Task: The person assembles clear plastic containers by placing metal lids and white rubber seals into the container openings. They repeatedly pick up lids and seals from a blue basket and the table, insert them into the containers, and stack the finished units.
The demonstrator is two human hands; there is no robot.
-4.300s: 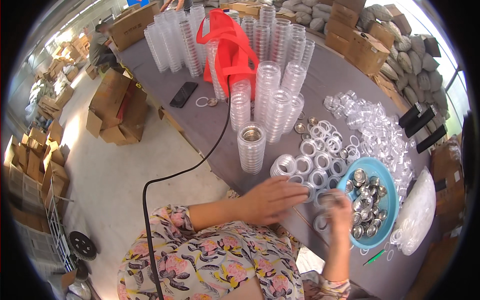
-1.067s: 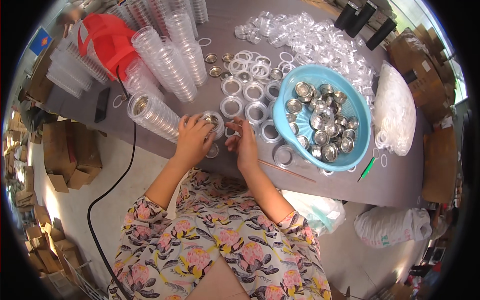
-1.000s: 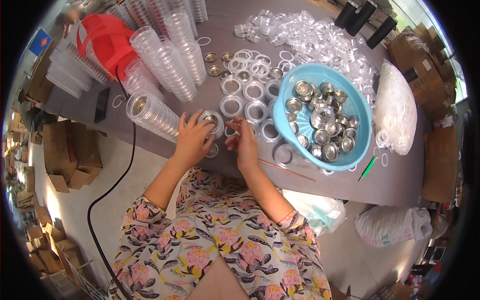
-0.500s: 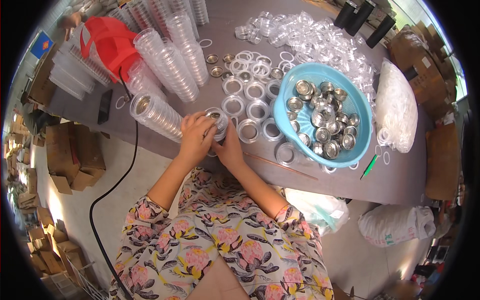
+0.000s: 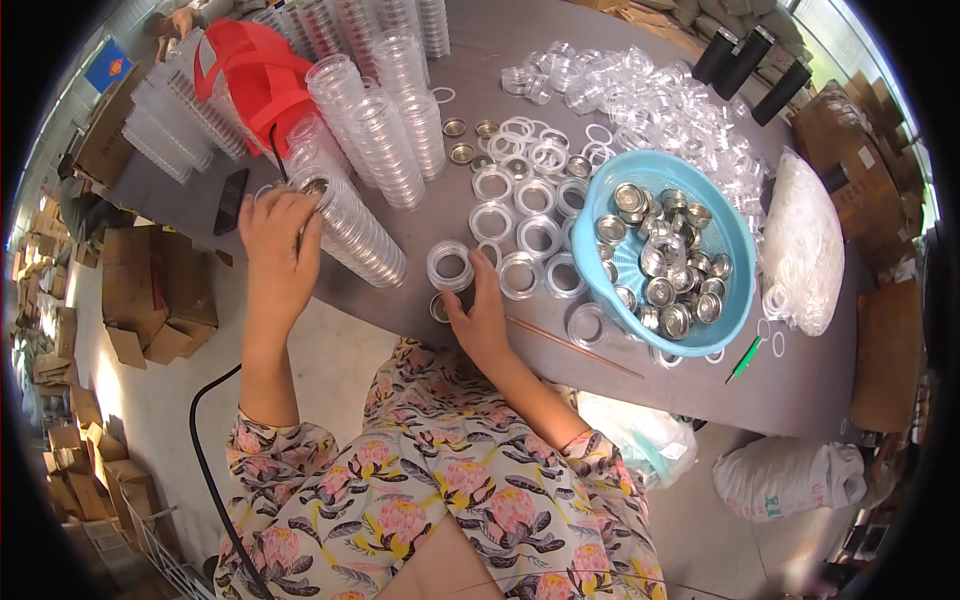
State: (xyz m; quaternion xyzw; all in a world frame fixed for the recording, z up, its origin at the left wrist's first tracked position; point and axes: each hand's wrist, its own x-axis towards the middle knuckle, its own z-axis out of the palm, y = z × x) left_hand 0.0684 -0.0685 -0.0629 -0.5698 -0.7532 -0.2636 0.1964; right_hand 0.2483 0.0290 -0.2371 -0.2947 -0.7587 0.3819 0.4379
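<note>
the front stack of clear cups (image 5: 368, 240) stands on the grey counter (image 5: 690, 392); the left hand (image 5: 279, 240) is at its top, its grip hard to tell. the right hand (image 5: 484, 315) has an open grip, thumb and fingers parted at a clear ring (image 5: 450, 266). farther right sits a blue basket (image 5: 742, 300) of metal cups (image 5: 675, 320). on the pale floor (image 5: 340, 365) are an open carton (image 5: 150, 290) and a white sack (image 5: 790, 475) with red and green print.
</note>
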